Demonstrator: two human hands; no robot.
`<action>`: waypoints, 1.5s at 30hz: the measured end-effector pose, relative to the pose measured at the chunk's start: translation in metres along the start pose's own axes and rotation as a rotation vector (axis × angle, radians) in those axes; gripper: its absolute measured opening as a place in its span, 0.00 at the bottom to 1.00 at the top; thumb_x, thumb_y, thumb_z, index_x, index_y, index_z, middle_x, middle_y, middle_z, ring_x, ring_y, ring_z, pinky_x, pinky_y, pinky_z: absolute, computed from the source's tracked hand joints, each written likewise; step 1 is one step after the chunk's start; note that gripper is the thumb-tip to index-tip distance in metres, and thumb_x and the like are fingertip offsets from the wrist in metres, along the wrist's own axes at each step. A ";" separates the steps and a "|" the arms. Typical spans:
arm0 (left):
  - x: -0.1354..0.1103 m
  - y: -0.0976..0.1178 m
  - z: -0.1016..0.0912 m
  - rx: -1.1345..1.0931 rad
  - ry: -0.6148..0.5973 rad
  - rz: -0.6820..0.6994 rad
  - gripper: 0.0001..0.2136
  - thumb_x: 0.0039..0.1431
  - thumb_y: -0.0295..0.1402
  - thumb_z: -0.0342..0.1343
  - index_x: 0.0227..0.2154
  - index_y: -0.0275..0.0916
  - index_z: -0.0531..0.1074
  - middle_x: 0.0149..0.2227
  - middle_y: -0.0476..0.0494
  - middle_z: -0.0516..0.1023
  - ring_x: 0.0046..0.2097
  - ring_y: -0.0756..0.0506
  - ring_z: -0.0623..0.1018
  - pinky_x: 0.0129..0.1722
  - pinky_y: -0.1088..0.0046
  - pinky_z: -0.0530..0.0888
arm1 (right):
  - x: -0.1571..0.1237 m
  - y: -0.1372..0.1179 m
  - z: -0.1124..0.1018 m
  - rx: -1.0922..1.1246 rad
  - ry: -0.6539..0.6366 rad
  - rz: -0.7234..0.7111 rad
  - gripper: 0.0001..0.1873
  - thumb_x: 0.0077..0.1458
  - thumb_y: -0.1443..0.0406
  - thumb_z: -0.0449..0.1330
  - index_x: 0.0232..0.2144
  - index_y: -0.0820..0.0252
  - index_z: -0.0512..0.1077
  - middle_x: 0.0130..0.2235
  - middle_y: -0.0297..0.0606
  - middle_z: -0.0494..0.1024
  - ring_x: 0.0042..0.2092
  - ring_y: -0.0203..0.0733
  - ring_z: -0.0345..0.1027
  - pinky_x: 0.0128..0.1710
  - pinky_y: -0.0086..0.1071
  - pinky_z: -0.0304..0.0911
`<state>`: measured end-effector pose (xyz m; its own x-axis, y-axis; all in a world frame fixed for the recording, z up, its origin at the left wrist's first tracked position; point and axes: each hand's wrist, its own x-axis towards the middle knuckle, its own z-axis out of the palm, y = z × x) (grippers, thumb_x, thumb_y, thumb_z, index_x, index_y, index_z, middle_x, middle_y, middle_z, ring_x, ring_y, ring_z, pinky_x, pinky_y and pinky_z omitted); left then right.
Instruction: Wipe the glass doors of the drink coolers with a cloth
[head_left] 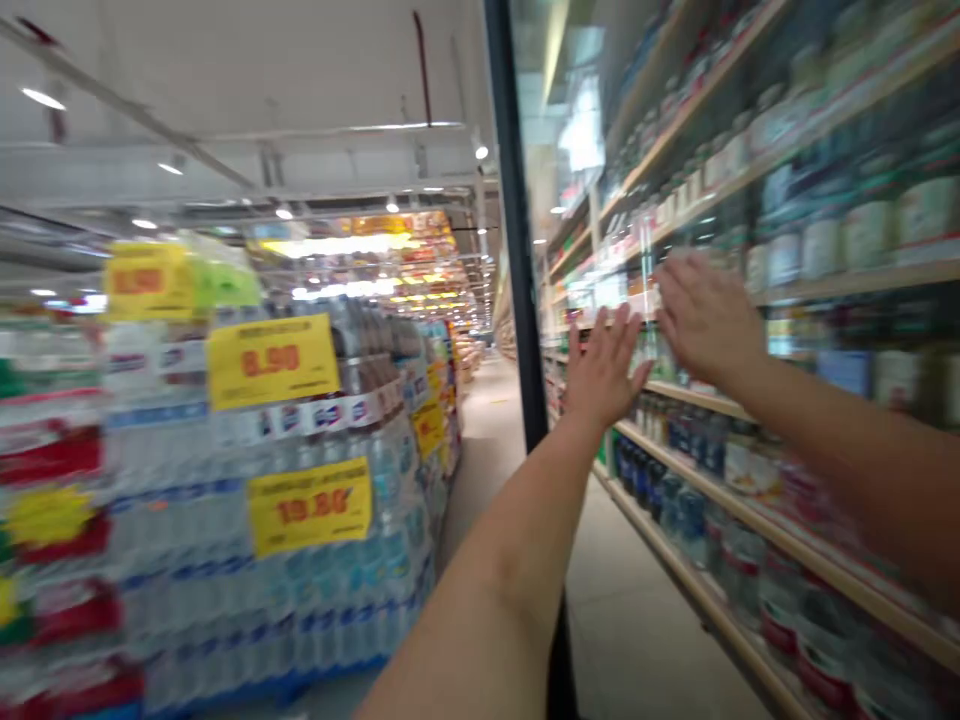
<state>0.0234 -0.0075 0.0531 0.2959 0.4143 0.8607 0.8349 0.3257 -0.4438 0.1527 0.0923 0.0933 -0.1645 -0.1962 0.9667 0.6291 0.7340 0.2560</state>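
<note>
A tall glass panel with a dark frame [519,220] stands upright in front of me, and shelves of bottles show in or through its glass. My left hand [604,370] is raised, fingers spread, its palm toward the glass just right of the frame. Higher and further right, my right hand [709,315] is held out flat with its fingers stretched. Both hands hold nothing. They seem to rest on the glass or very close to it; blur hides whether the palms touch.
On the left, stacked packs of bottled drinks [322,620] carry yellow price signs [274,360]. Long shelves of bottles [750,460] line the right side. A pale aisle floor [495,400] runs back between them. Ceiling lights hang overhead.
</note>
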 end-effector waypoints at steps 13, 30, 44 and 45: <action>0.000 -0.013 0.027 -0.189 0.159 0.002 0.30 0.75 0.45 0.44 0.74 0.37 0.50 0.75 0.43 0.46 0.76 0.38 0.44 0.73 0.39 0.44 | 0.002 0.003 -0.015 -0.135 -0.101 0.133 0.29 0.71 0.62 0.46 0.71 0.59 0.58 0.73 0.44 0.56 0.74 0.55 0.46 0.71 0.60 0.49; -0.001 -0.015 0.026 -0.224 0.179 0.007 0.28 0.76 0.44 0.44 0.73 0.38 0.53 0.75 0.43 0.47 0.76 0.38 0.46 0.73 0.40 0.48 | -0.010 0.004 -0.018 -0.175 -0.165 0.022 0.28 0.72 0.63 0.44 0.71 0.61 0.60 0.73 0.43 0.56 0.74 0.53 0.46 0.71 0.57 0.50; -0.002 -0.014 0.029 -0.254 0.209 -0.025 0.31 0.75 0.42 0.45 0.72 0.25 0.52 0.74 0.33 0.46 0.75 0.37 0.43 0.74 0.54 0.53 | -0.011 -0.007 -0.013 -0.150 -0.229 -0.135 0.28 0.72 0.63 0.45 0.70 0.60 0.61 0.73 0.43 0.57 0.74 0.50 0.47 0.71 0.54 0.51; -0.002 -0.014 0.030 -0.257 0.210 -0.025 0.31 0.75 0.42 0.45 0.72 0.25 0.53 0.74 0.33 0.46 0.75 0.37 0.44 0.74 0.54 0.53 | -0.010 -0.006 -0.013 -0.160 -0.203 -0.086 0.28 0.72 0.63 0.45 0.70 0.61 0.60 0.73 0.43 0.57 0.74 0.51 0.47 0.71 0.55 0.51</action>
<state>-0.0027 0.0123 0.0505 0.3404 0.2157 0.9152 0.9251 0.0972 -0.3670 0.1601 0.0813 0.0824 -0.3609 -0.1073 0.9264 0.7155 0.6053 0.3489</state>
